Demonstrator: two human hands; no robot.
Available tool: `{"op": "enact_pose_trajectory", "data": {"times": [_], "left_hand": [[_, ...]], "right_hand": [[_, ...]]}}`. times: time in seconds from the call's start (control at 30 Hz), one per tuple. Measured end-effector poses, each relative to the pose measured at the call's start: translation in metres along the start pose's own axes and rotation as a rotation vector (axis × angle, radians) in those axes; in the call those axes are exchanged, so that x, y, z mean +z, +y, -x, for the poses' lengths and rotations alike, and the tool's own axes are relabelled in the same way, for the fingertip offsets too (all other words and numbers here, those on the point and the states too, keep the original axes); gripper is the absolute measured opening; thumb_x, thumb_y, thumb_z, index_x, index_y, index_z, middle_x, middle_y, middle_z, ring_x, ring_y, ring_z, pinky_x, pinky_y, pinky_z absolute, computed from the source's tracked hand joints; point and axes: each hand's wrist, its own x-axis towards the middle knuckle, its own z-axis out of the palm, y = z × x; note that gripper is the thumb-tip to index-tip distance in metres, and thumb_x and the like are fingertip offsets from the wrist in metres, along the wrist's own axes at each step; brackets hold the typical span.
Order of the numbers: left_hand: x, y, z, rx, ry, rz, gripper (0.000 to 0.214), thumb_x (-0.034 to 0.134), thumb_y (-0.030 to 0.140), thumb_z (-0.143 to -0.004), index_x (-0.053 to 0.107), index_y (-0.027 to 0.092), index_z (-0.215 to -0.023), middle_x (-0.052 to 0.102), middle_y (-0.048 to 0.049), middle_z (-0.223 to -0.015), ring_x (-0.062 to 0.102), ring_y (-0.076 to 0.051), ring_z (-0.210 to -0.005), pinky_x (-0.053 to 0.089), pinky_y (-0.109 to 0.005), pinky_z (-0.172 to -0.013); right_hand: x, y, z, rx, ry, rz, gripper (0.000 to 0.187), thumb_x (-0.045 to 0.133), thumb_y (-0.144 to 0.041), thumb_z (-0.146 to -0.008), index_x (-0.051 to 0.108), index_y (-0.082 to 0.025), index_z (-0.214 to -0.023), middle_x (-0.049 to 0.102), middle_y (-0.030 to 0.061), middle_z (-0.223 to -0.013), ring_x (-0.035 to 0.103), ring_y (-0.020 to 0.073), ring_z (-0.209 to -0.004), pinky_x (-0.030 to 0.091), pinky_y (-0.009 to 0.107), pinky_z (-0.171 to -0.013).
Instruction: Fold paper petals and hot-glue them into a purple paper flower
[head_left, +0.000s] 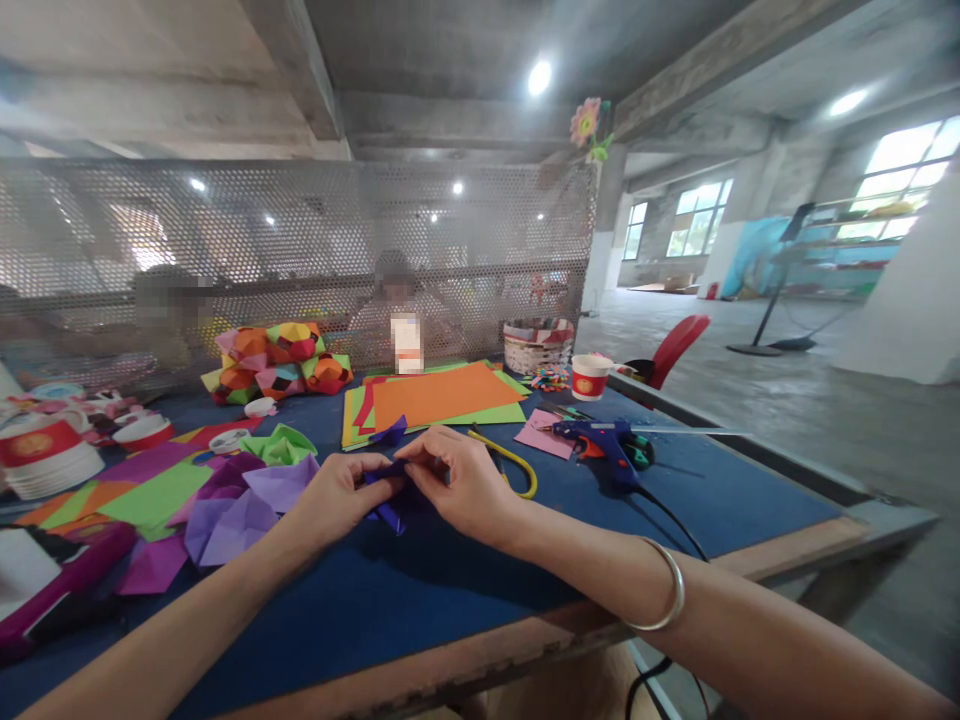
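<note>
Both hands meet over the blue tabletop around a piece of folded dark purple paper (391,515). My left hand (352,492) pinches its left side between thumb and fingers. From the right, my right hand (457,480) pinches the same paper near its middle. Part of the paper is covered by the fingers. Just right of my right hand lie scissors with a yellow handle (531,468). Light purple folded paper pieces (232,525) rest to the left of my left hand, beside a green folded piece (281,445).
Behind the hands lies a stack of coloured sheets with an orange sheet (442,397) on top. A blue glue gun (604,445) with a cord, a paper cup (590,378) and a woven basket (536,345) stand right. Folded paper balls (281,360) sit before a perforated screen (300,220).
</note>
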Motion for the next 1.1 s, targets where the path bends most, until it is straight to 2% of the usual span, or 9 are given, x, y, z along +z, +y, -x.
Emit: {"op": "enact_pose_trajectory", "data": {"times": [0.2,0.47,0.57,0.67,0.83,0.97,1.1], "left_hand": [[0.001,0.002,0.001,-0.004,0.048,0.079,0.025,0.07,0.043,-0.068,0.077,0.02,-0.074,0.072,-0.003,-0.066,0.064,-0.02,-0.061,0.05,-0.028,-0.057],[0.0,0.003,0.002,-0.054,0.043,0.084,0.029,0.071,0.045,-0.067,0.077,0.018,-0.074,0.069,-0.0015,-0.058,0.056,-0.015,-0.049,0.042,-0.024,-0.048],[0.0,0.007,0.002,-0.012,0.049,0.036,0.026,0.071,0.044,-0.065,0.077,0.019,-0.067,0.067,-0.0003,-0.054,0.054,-0.014,-0.046,0.039,-0.023,-0.045],[0.001,0.009,0.002,0.031,0.054,-0.02,0.022,0.071,0.042,-0.063,0.076,0.02,-0.063,0.067,0.0006,-0.051,0.054,-0.015,-0.046,0.039,-0.024,-0.045],[0.001,0.004,0.004,0.085,0.104,-0.131,0.024,0.066,0.04,-0.07,0.078,0.019,-0.072,0.072,-0.0011,-0.057,0.061,-0.019,-0.052,0.045,-0.027,-0.051],[0.0,0.001,0.005,0.136,0.112,-0.228,0.026,0.06,0.038,-0.075,0.079,0.019,-0.076,0.071,-0.0005,-0.058,0.06,-0.017,-0.052,0.043,-0.025,-0.051],[0.0,0.0,0.005,0.15,0.122,-0.289,0.028,0.057,0.037,-0.078,0.079,0.019,-0.078,0.07,-0.0004,-0.059,0.059,-0.017,-0.052,0.042,-0.026,-0.051]], "right_hand": [[-0.002,0.001,-0.001,-0.025,0.052,-0.008,0.012,0.056,-0.012,-0.087,0.067,-0.018,-0.087,0.064,0.0035,-0.086,0.06,0.0132,-0.073,0.046,0.024,-0.067],[-0.003,-0.002,-0.001,-0.048,0.036,-0.035,0.013,0.057,-0.008,-0.081,0.065,-0.017,-0.076,0.058,0.0017,-0.076,0.057,0.0123,-0.069,0.045,0.022,-0.063],[-0.006,-0.007,-0.001,-0.003,-0.004,-0.062,0.013,0.057,-0.007,-0.077,0.064,-0.017,-0.076,0.06,0.0021,-0.08,0.058,0.012,-0.07,0.047,0.023,-0.064],[-0.009,-0.011,-0.003,0.096,-0.039,-0.11,0.01,0.057,-0.011,-0.079,0.064,-0.017,-0.073,0.062,0.0022,-0.081,0.059,0.0118,-0.071,0.047,0.022,-0.063],[-0.009,-0.008,-0.008,0.32,-0.095,-0.21,0.012,0.062,-0.018,-0.082,0.064,-0.016,-0.07,0.064,0.0001,-0.072,0.059,0.0107,-0.067,0.047,0.022,-0.062],[-0.007,-0.002,-0.009,0.357,-0.144,-0.253,0.005,0.066,-0.018,-0.081,0.068,-0.015,-0.077,0.068,0.001,-0.074,0.061,0.0114,-0.069,0.048,0.024,-0.066],[-0.004,0.004,-0.008,0.346,-0.159,-0.213,0.007,0.064,-0.019,-0.083,0.069,-0.015,-0.083,0.069,0.0016,-0.075,0.06,0.0117,-0.067,0.049,0.025,-0.066]]}}
